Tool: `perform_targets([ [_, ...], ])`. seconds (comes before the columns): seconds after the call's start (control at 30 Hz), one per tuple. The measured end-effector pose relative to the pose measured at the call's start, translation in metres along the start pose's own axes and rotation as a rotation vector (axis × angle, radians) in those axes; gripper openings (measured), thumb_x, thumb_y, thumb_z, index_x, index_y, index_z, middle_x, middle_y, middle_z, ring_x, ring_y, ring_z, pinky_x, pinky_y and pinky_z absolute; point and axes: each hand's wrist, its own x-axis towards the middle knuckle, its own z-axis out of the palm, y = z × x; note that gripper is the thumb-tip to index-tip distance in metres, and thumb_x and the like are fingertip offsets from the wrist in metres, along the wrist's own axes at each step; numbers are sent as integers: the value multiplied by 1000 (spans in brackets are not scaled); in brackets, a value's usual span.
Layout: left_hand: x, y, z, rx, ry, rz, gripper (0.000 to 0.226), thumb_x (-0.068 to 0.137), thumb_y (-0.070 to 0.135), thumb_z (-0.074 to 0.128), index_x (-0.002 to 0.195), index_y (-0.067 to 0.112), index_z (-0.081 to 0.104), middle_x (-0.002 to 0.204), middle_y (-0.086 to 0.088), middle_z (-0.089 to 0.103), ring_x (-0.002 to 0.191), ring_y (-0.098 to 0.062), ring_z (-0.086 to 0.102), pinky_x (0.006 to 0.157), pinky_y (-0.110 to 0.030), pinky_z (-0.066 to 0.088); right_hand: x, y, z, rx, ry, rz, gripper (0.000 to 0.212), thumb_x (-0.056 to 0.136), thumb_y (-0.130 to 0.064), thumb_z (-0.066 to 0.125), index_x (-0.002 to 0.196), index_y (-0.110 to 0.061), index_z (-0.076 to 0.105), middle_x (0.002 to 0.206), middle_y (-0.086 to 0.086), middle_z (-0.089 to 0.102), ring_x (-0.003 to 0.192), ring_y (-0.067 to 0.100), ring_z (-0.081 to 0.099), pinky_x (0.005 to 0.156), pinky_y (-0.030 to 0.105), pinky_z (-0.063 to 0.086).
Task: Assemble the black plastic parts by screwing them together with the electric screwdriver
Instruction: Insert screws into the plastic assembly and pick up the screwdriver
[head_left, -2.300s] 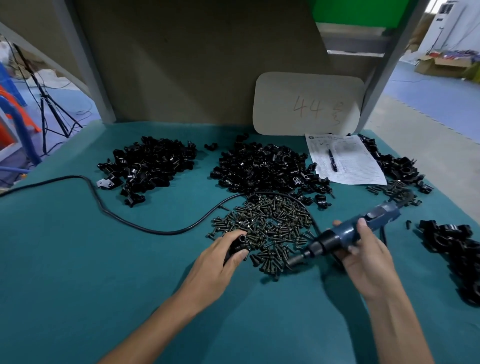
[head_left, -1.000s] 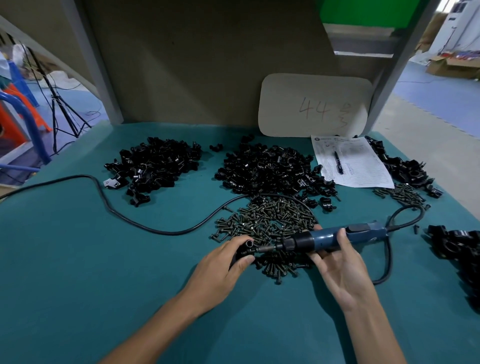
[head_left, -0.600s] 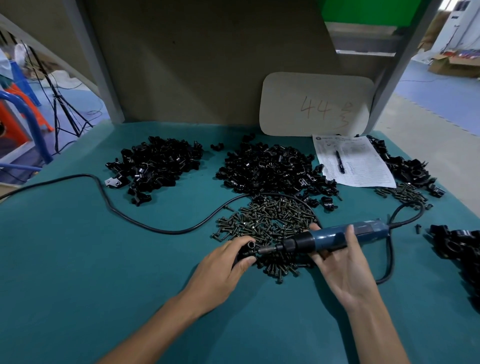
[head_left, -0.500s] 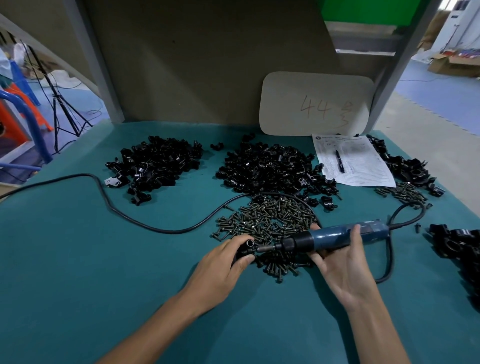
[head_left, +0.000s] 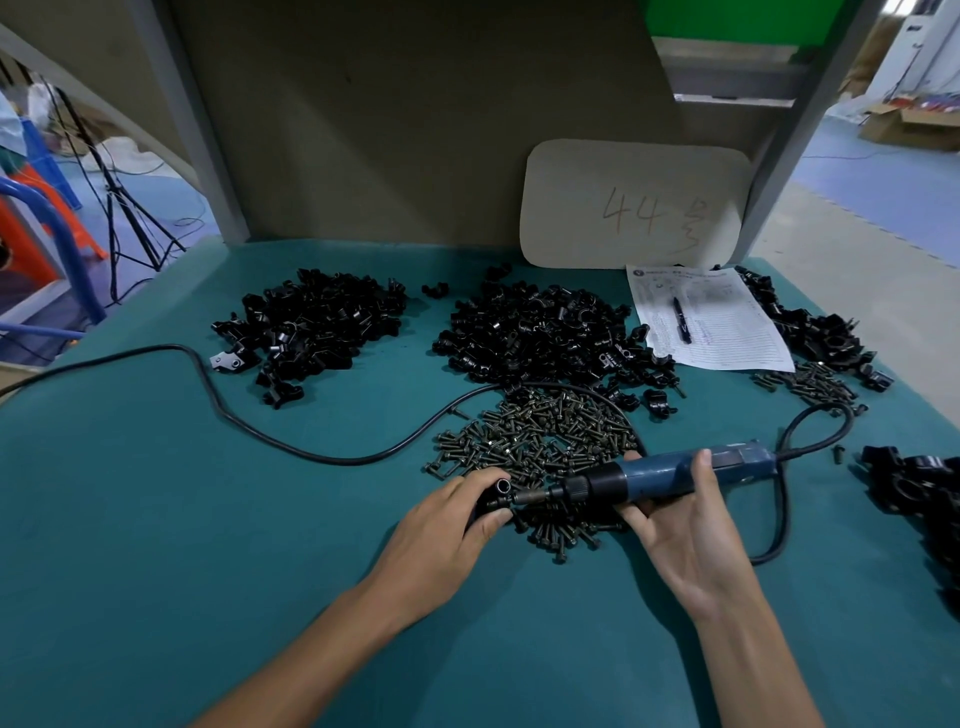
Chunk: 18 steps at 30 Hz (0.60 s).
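My left hand (head_left: 451, 525) grips a small black plastic part (head_left: 497, 493) against the teal table, its round opening facing up. My right hand (head_left: 680, 525) holds the blue electric screwdriver (head_left: 660, 474) lying almost level, its bit pointing left and touching the side of that part. Just behind both hands lies a heap of dark screws (head_left: 540, 441). Two piles of black plastic parts sit further back, one at centre (head_left: 540, 332) and one to the left (head_left: 311, 327).
The screwdriver's black cable (head_left: 249, 415) snakes across the table to the left edge and loops at the right. A paper sheet with a pen (head_left: 706, 322) lies back right. More black parts (head_left: 924, 499) sit at the right edge. A board marked 44 (head_left: 634, 208) leans on the back wall.
My right hand swung the screwdriver from tilted over the screws to nearly level and brought its bit to the part in my left hand. In the last half second little has moved.
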Motion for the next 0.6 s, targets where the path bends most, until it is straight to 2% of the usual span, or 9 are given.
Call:
perform_targets([
  [0.43,2,-3,3,27,6,14,35,104,55,38,138,48,36,121,20,55,104,-2,52,89,-32,48,-1,0,0,0,-1,6,62,96,-57,44,142,-16,48,124,13,72,118,24,69,86,39,63],
  [0.6,2,-4,4,26,13,28,35,104,56,38,138,48,36,118,21,55,99,1,51,84,-29,47,-1,1,1,10,7,6,64,94,-57,47,143,-16,47,127,15,71,118,25,69,87,40,62],
])
